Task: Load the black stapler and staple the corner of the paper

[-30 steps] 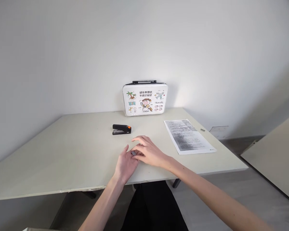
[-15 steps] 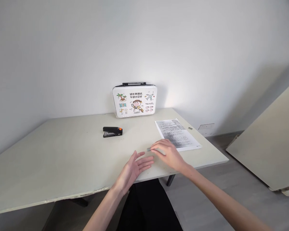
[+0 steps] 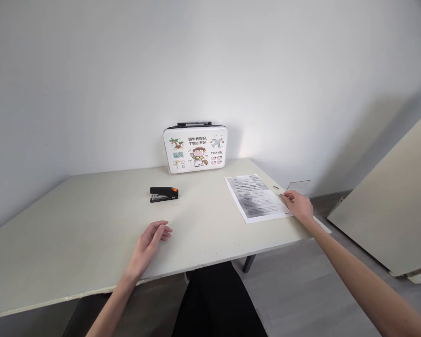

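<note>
My right hand (image 3: 299, 206) is at the right edge of the table, beside the printed sheet of paper (image 3: 257, 196). Its thumb and fingers pinch a small grey staple strip (image 3: 282, 195) close to the tabletop. Another short grey strip (image 3: 276, 187) lies just beyond the fingertips. My left hand (image 3: 150, 243) rests near the table's front, palm inward, its fingers loosely bent and holding nothing. Farther back from it lies a black stapler (image 3: 163, 194) with an orange patch on its right end.
A white case (image 3: 195, 149) with cartoon prints and a black handle stands upright against the wall. The pale table (image 3: 91, 234) has a chipped front edge. To the right, a large pale panel (image 3: 386, 210) stands over the grey floor.
My right hand has carried the staple strip from the middle front to the table's right edge. My left hand has drawn away to the left, its fingers curling a little.
</note>
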`<state>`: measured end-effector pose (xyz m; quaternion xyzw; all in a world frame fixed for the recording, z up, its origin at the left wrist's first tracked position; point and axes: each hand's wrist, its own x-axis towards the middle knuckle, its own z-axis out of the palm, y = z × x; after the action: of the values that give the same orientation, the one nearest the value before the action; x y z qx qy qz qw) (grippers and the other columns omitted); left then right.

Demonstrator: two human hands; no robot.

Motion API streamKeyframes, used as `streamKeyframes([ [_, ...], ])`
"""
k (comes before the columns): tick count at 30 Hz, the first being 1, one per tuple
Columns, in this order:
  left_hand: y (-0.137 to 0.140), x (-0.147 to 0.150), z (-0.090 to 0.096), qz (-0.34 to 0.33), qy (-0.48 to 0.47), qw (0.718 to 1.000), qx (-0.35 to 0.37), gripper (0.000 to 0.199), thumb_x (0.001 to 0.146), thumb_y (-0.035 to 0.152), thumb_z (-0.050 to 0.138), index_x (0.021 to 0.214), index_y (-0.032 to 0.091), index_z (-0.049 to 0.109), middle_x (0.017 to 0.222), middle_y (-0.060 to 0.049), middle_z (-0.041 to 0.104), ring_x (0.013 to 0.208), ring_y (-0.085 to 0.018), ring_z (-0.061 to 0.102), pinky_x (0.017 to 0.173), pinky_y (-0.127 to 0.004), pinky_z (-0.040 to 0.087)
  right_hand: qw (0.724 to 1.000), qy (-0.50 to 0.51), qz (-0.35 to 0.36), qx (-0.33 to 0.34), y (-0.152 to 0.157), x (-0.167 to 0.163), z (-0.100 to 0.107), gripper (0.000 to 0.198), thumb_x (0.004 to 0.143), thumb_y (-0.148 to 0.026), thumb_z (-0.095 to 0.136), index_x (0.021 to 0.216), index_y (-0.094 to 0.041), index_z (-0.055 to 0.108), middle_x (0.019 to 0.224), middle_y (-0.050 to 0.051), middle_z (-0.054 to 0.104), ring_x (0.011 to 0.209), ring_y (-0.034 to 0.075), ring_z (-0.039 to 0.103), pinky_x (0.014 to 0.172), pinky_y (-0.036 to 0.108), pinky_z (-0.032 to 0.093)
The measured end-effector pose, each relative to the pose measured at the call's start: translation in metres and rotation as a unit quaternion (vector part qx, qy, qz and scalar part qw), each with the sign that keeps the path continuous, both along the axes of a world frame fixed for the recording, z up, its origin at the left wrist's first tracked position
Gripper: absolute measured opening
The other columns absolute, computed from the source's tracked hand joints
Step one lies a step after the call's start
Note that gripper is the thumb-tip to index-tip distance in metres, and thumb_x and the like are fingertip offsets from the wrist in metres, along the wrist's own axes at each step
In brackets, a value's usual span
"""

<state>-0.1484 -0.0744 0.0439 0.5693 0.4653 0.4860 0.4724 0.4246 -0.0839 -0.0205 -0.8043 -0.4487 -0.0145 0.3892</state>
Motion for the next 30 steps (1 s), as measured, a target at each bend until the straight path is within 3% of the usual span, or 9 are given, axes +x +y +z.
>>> streamKeyframes([
  [5, -0.006, 0.002, 0.003, -0.007, 0.018, 1.000, 0.011, 0.033, 0.088, 0.046, 0.082, 0.106, 0.019, 0.077, 0.094, -0.009, 0.076, 0.084, -0.021, 0.069, 0.082, -0.027, 0.055, 0.999, 0.030, 0.014, 0.035, -0.005, 0.003, -0.012, 0.031, 0.087, -0.043, 0.062, 0.104, -0.019, 0.072, 0.103, 0.015, 0.080, 0.093, 0.029, 0.074, 0.091, 0.043, 0.054],
  [10, -0.008, 0.000, 0.006, -0.019, 0.107, 0.993, 0.044, 0.048, 0.094, 0.065, 0.065, 0.111, 0.021, 0.073, 0.099, -0.007, 0.076, 0.090, -0.024, 0.070, 0.089, -0.035, 0.056, 0.995, 0.051, 0.012, 0.082, -0.031, -0.007, -0.027, 0.046, 0.090, -0.053, 0.059, 0.115, -0.016, 0.068, 0.108, 0.017, 0.077, 0.096, 0.028, 0.074, 0.090, 0.042, 0.058],
  [13, -0.006, -0.001, 0.005, -0.023, 0.133, 0.989, 0.060, 0.051, 0.095, 0.068, 0.059, 0.111, 0.021, 0.071, 0.098, -0.007, 0.076, 0.089, -0.024, 0.070, 0.089, -0.037, 0.058, 0.994, 0.033, 0.012, 0.101, -0.043, -0.024, -0.030, 0.046, 0.090, -0.053, 0.059, 0.117, -0.016, 0.065, 0.116, 0.019, 0.071, 0.105, 0.031, 0.070, 0.094, 0.048, 0.056],
  [17, -0.006, -0.001, 0.002, -0.027, 0.145, 0.987, 0.070, 0.051, 0.095, 0.069, 0.058, 0.110, 0.022, 0.071, 0.097, -0.007, 0.076, 0.089, -0.023, 0.071, 0.087, -0.037, 0.059, 0.987, -0.073, 0.056, 0.131, -0.049, -0.073, -0.022, 0.037, 0.093, -0.044, 0.059, 0.119, -0.018, 0.063, 0.130, 0.021, 0.061, 0.132, 0.040, 0.052, 0.112, 0.064, 0.040],
  [20, -0.007, -0.002, 0.001, -0.025, 0.154, 0.985, 0.074, 0.050, 0.096, 0.068, 0.057, 0.110, 0.022, 0.071, 0.096, -0.007, 0.077, 0.088, -0.023, 0.072, 0.086, -0.037, 0.060, 0.969, -0.156, 0.128, 0.143, -0.049, -0.125, -0.010, 0.034, 0.100, -0.039, 0.054, 0.128, -0.020, 0.059, 0.138, 0.020, 0.053, 0.137, 0.038, 0.047, 0.113, 0.061, 0.042],
  [25, -0.007, -0.003, 0.000, -0.024, 0.160, 0.984, 0.078, 0.051, 0.096, 0.068, 0.056, 0.110, 0.021, 0.071, 0.096, -0.007, 0.076, 0.087, -0.023, 0.072, 0.086, -0.038, 0.060, 0.948, -0.150, 0.250, 0.125, -0.044, -0.207, 0.004, 0.032, 0.102, -0.033, 0.053, 0.132, -0.022, 0.055, 0.144, 0.018, 0.051, 0.148, 0.037, 0.040, 0.117, 0.061, 0.042],
  [30, -0.008, -0.002, 0.002, -0.026, 0.155, 0.984, 0.082, 0.050, 0.097, 0.067, 0.057, 0.109, 0.021, 0.071, 0.096, -0.007, 0.076, 0.086, -0.023, 0.072, 0.085, -0.037, 0.060, 0.925, -0.102, 0.355, 0.089, -0.043, -0.250, 0.009, 0.030, 0.105, -0.033, 0.053, 0.134, -0.026, 0.056, 0.150, 0.012, 0.055, 0.156, 0.032, 0.036, 0.119, 0.056, 0.046],
])
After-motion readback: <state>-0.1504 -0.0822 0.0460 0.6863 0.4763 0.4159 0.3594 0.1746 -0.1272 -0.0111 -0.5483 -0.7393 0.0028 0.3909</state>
